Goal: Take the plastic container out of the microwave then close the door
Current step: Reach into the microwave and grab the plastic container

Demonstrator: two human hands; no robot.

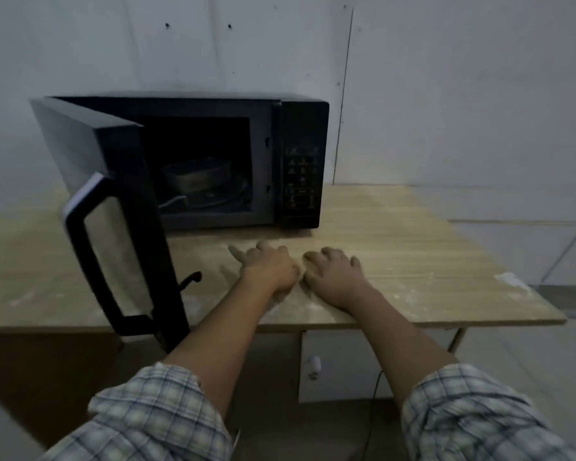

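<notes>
A black microwave stands at the back of a wooden table. Its door is swung wide open to the left, the handle facing me. Inside the dark cavity a rectangular plastic container rests on the turntable. My left hand and my right hand lie palm down on the table just in front of the microwave, side by side, fingers loosely spread, holding nothing. Both hands are well below and in front of the cavity opening.
The table's front edge runs just under my wrists and its right corner lies at the far right. A grey wall stands behind. Below the table are a white cabinet door with a knob and a hanging cable.
</notes>
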